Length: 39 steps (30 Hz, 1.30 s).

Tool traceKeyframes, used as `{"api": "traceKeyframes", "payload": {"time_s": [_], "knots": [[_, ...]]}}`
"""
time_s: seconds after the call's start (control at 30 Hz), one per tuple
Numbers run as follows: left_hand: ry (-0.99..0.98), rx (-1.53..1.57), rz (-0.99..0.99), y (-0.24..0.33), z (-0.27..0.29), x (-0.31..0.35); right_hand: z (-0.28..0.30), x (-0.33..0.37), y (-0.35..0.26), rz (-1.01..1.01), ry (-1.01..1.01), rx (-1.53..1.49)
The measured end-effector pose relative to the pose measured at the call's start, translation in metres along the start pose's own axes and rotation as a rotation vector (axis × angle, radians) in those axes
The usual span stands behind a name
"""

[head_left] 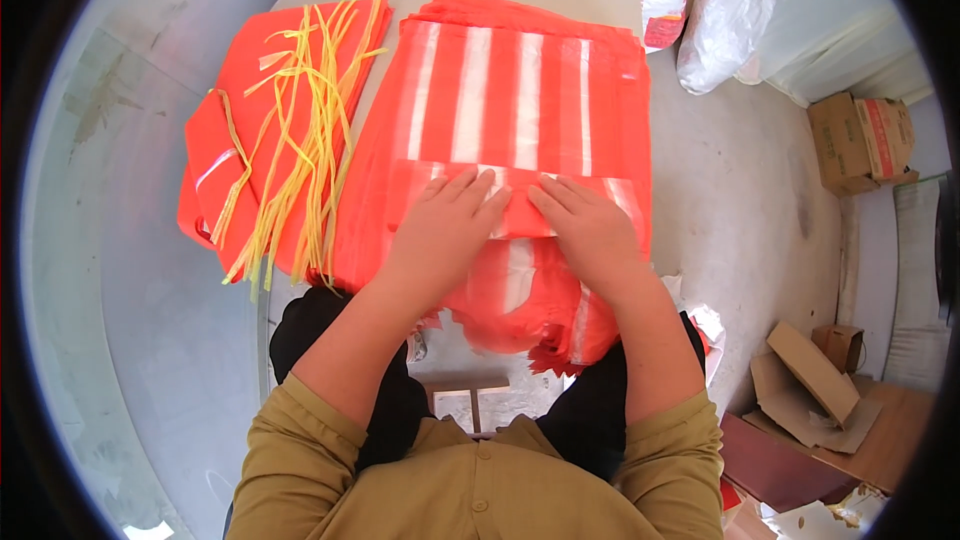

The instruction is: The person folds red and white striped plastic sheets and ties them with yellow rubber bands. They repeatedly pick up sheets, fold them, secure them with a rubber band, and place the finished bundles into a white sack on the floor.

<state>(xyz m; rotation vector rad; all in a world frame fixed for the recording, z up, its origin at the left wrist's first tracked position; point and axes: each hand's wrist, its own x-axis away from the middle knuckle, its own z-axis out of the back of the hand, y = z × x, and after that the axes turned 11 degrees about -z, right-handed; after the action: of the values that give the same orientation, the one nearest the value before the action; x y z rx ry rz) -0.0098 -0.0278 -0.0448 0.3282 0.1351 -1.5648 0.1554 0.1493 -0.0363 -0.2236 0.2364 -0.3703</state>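
Note:
In front of me lies a stack of thin red plastic bags [555,90] with white stripes. A strip of this plastic, the folded edge [525,202], lies across the stack. My left hand [450,225] rests on the left part of this fold, palm down, fingers stretched out. On its right part lies my right hand [592,232], fingers also extended, the thumb side towards the left hand. Neither hand is wrapped round anything. The near ends of the bags hang crumpled towards my lap [520,310]. Left of the stack, loose yellow strips [300,140] lie over red folded bundles [255,50].
White sacks [730,15] stand beyond the stack at the far right. A cardboard box [850,145] sits by the right wall, with flattened cardboard [815,390] nearer me. My legs in black trousers [385,375] are under the stack's near edge.

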Motion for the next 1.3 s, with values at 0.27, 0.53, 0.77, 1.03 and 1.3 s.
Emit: {"api": "traceKeyframes", "payload": {"time_s": [0.27, 0.53, 0.77, 1.03, 1.3], "knots": [[-0.036, 0.075, 0.173, -0.013, 0.02, 0.0, 0.033, 0.012, 0.037, -0.293, 0.014, -0.021], [-0.091, 1.477, 0.709, 0.004, 0.044, -0.004, 0.044, -0.001, 0.031, -0.366, 0.684, -0.595], [-0.233, 0.549, 0.393, 0.015, 0.047, -0.007, 0.019, -0.006, 0.008, -0.771, -0.016, -1.162], [0.006, 0.574, 0.237, 0.015, 0.018, -0.005, 0.032, -0.006, -0.024, -0.818, -0.123, -1.456], [-0.036, 0.55, 0.155, 0.034, 0.017, -0.013, 0.009, -0.022, -0.044, -0.828, -0.113, -1.628]]}}
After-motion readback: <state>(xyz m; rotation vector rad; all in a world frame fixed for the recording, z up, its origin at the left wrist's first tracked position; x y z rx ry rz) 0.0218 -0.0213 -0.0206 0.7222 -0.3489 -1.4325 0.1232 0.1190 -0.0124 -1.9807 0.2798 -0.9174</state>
